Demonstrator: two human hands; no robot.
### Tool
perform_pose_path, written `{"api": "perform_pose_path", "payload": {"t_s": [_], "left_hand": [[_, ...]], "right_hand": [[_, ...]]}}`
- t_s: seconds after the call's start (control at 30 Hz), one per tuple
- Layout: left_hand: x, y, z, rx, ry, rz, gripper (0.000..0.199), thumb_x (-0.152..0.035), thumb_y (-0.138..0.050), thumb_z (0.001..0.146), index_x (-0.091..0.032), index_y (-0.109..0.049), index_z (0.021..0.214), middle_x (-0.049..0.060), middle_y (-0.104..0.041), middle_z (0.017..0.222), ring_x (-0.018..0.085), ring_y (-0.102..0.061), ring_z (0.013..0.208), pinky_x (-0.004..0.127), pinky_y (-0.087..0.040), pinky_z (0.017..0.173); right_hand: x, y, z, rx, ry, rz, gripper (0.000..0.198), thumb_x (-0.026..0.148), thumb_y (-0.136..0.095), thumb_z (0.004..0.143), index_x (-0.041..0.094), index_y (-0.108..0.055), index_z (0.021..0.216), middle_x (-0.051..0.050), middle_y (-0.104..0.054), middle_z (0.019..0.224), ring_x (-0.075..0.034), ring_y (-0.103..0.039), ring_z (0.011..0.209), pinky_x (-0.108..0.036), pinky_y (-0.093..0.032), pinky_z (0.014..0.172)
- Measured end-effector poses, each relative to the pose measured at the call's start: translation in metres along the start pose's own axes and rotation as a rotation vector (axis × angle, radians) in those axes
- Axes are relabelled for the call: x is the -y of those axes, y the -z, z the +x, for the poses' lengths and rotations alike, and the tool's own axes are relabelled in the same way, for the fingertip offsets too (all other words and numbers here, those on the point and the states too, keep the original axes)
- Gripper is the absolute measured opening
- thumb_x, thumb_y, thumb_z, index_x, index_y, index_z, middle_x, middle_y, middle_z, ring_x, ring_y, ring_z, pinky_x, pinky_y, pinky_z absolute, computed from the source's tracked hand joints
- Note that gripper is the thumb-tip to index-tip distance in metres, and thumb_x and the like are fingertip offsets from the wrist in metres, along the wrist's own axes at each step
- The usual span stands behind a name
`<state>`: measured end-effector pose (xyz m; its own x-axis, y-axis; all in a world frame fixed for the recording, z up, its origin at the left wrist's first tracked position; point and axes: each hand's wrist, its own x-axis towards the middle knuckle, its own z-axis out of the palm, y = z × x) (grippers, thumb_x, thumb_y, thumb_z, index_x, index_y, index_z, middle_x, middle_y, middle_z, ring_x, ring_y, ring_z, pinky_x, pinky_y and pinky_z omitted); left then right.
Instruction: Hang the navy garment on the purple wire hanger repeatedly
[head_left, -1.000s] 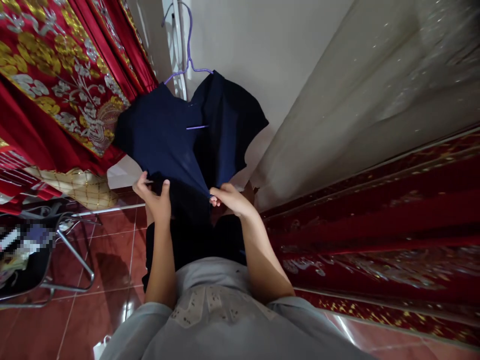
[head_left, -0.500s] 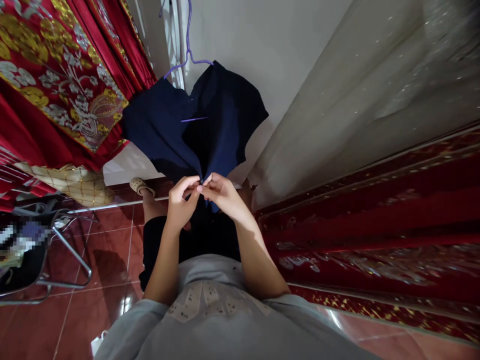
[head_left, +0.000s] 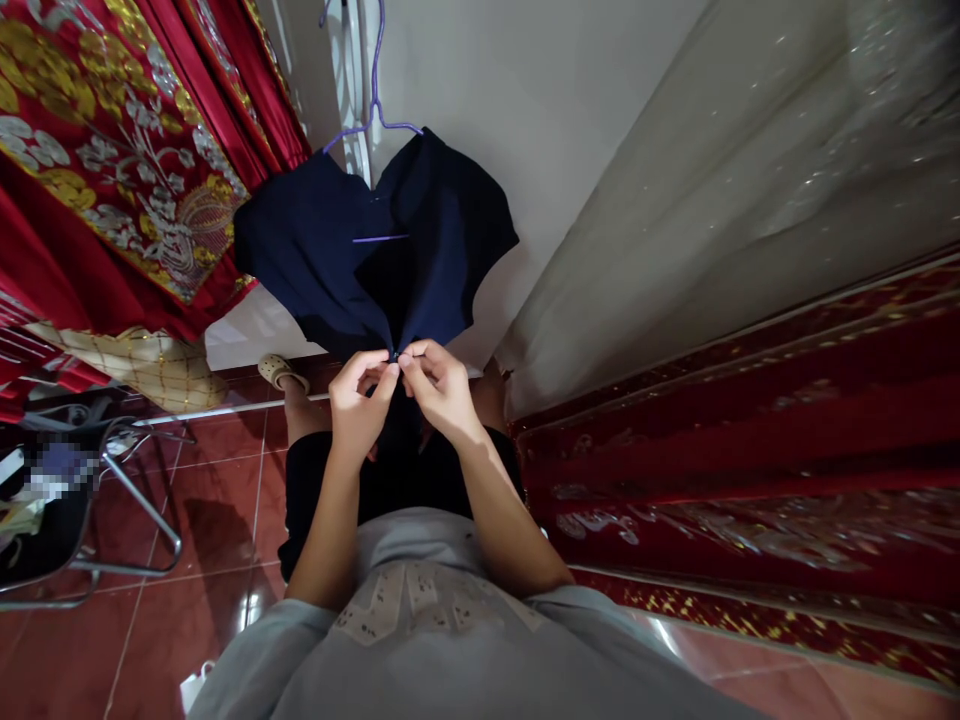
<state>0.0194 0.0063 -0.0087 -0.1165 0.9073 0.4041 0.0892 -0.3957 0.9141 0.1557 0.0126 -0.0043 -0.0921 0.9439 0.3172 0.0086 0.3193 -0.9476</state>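
Note:
A navy short-sleeved shirt (head_left: 300, 255) hangs in front of me on a purple hanger (head_left: 377, 112), its front gaping open below the neck. At the lower end of that gap, my left hand (head_left: 361, 395) pinches one front edge between thumb and fingers. Close beside it, my right hand (head_left: 437, 385) pinches the other edge, the fingertips almost meeting. A small dark fastener seems to sit between them, too small to make out. The shirt's lower part hangs behind my hands and is mostly hidden.
Red cloth with gold and silver embroidery (head_left: 165, 180) hangs at the left. Below it stands a black folding chair (head_left: 56, 540) with things on it. A pale sheer drape (head_left: 675, 230) and a red decorated cloth (head_left: 750, 440) fill the right side.
The shirt has shifted slightly left, its right sleeve edge drawn inward. Both hands have moved a little left with it and still pinch the front edges.

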Motion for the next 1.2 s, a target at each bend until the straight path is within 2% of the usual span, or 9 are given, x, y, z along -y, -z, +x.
{"api": "perform_pose_path", "payload": {"t_s": [0.2,0.43,0.63,0.73,0.87,0.97,1.03,1.1,1.2], "left_hand": [[-0.007,-0.003,-0.004,0.022,0.027,0.03,0.022,-0.038,-0.076,0.09,-0.018,-0.07,0.094,0.004,-0.073,0.087,0.017,-0.071,0.083,0.027,-0.059,0.077],[-0.012,-0.004,-0.005,0.052,-0.02,0.075,0.013,-0.029,-0.071,0.093,-0.018,-0.066,0.089,0.002,-0.069,0.084,0.014,-0.068,0.078,0.024,-0.055,0.073],[-0.004,-0.008,-0.011,0.16,-0.029,0.143,0.01,-0.026,-0.065,0.097,-0.019,-0.064,0.09,0.003,-0.069,0.085,0.016,-0.068,0.078,0.026,-0.055,0.074],[-0.003,-0.011,-0.016,0.193,-0.016,0.203,0.01,-0.023,-0.063,0.097,-0.019,-0.063,0.088,0.002,-0.068,0.084,0.016,-0.067,0.077,0.027,-0.055,0.074],[-0.006,-0.017,-0.022,0.227,-0.014,0.26,0.011,-0.018,-0.062,0.096,-0.019,-0.061,0.085,0.002,-0.067,0.082,0.016,-0.066,0.074,0.027,-0.053,0.07],[-0.007,-0.02,-0.025,0.24,-0.028,0.286,0.013,-0.016,-0.061,0.096,-0.02,-0.059,0.083,0.003,-0.066,0.082,0.016,-0.065,0.072,0.027,-0.052,0.069],[-0.007,-0.019,-0.022,0.279,-0.037,0.308,0.012,-0.014,-0.062,0.094,-0.02,-0.06,0.084,0.002,-0.066,0.081,0.017,-0.066,0.072,0.027,-0.052,0.069],[-0.01,-0.015,-0.01,0.339,-0.063,0.339,0.01,-0.014,-0.063,0.094,-0.019,-0.062,0.085,0.003,-0.069,0.082,0.018,-0.068,0.075,0.029,-0.054,0.071],[-0.027,-0.005,0.028,0.333,-0.156,0.347,0.005,-0.018,-0.064,0.096,-0.02,-0.068,0.099,0.004,-0.072,0.09,0.02,-0.071,0.082,0.031,-0.056,0.08]], "right_hand": [[-0.001,-0.002,-0.003,-0.133,0.034,-0.045,0.033,0.057,-0.058,0.098,0.024,-0.06,0.097,0.0,-0.052,0.071,-0.016,-0.049,0.064,-0.031,-0.042,0.065],[-0.005,-0.009,-0.003,-0.216,0.097,-0.018,0.026,0.049,-0.059,0.099,0.023,-0.063,0.096,-0.002,-0.054,0.08,-0.016,-0.051,0.07,-0.032,-0.045,0.07],[-0.011,-0.003,0.002,-0.292,0.102,-0.092,0.028,0.051,-0.056,0.1,0.023,-0.061,0.096,-0.003,-0.055,0.082,-0.017,-0.051,0.07,-0.032,-0.045,0.069],[-0.003,0.008,0.04,-0.284,0.179,-0.171,0.032,0.054,-0.055,0.101,0.023,-0.059,0.094,-0.003,-0.054,0.083,-0.017,-0.053,0.074,-0.033,-0.046,0.073],[0.026,0.027,0.136,-0.243,0.381,-0.31,0.034,0.053,-0.052,0.104,0.021,-0.058,0.096,-0.002,-0.053,0.084,-0.017,-0.057,0.085,-0.031,-0.049,0.082],[0.053,0.036,0.192,-0.272,0.528,-0.455,0.027,0.042,-0.053,0.106,0.019,-0.058,0.094,0.001,-0.049,0.077,-0.013,-0.057,0.079,-0.028,-0.047,0.083],[0.065,0.038,0.203,-0.293,0.583,-0.483,0.024,0.037,-0.051,0.106,0.019,-0.059,0.093,0.003,-0.045,0.072,-0.011,-0.057,0.074,-0.027,-0.047,0.079],[0.069,0.038,0.198,-0.282,0.617,-0.464,0.025,0.038,-0.05,0.107,0.018,-0.059,0.094,0.004,-0.043,0.069,-0.01,-0.057,0.071,-0.026,-0.046,0.078],[0.066,0.04,0.183,-0.239,0.604,-0.412,0.032,0.044,-0.049,0.107,0.017,-0.059,0.096,0.004,-0.047,0.071,-0.011,-0.06,0.074,-0.028,-0.049,0.081]]}}
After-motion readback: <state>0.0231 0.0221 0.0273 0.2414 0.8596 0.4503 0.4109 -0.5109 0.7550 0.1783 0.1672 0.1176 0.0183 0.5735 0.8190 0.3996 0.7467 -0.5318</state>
